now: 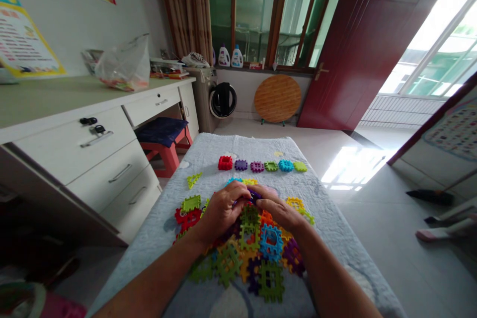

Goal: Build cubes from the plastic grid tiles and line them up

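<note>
My left hand [225,204] and my right hand [278,207] meet over a pile of plastic building pieces, both closed around a purple building piece [254,196]. The fingers cover much of it. Below my hands, olive-green square pieces [249,236], a blue square piece [271,242] and pieces in orange, purple and red overlap loosely. Beyond my hands, a row of block shapes runs across the cloth, from a red block [225,163] on the left to a lime-green block [300,166] on the right. A lime-green triangular piece [194,180] lies apart at the left.
A pale blue cloth [149,263] covers the table. At the left stands a white desk [74,104] with a plastic bag [126,67] on it, and a stool [164,141] is beneath. A washing machine [204,99], a round wooden tabletop [278,99] and a red door [357,49] are farther back.
</note>
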`<state>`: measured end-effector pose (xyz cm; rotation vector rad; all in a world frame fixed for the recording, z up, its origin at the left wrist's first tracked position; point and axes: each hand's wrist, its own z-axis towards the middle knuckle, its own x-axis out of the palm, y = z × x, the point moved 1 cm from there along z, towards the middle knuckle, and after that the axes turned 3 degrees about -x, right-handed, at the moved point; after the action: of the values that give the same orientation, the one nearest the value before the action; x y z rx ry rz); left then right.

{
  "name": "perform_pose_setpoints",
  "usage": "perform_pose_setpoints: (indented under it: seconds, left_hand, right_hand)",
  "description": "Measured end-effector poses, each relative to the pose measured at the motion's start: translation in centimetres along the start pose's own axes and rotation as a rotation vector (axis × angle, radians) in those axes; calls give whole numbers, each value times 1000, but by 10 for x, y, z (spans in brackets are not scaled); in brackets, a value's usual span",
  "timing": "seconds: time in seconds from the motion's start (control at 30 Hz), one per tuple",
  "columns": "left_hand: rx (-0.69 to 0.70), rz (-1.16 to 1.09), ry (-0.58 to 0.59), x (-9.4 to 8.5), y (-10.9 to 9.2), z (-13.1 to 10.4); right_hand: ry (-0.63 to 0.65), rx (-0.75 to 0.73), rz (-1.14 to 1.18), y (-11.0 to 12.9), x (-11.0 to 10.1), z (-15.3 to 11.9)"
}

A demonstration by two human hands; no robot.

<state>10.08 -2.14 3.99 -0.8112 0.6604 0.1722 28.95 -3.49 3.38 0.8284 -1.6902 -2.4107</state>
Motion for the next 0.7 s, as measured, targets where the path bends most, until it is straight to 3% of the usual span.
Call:
perform_pose_setpoints:
  seconds: [0.33, 0.5, 0.7]
  left_hand:
    - [21, -38, -40, 2, -4, -1]
    - [-10, -107, -78, 2, -3, -1]
    - [-201, -380, -138, 5, 4, -2]
  right_hand:
    - [106, -45, 62, -5, 8, -2]
    - [7, -76, -55, -4, 15, 4]
    - [-162, -145, -212, -2, 26, 11]
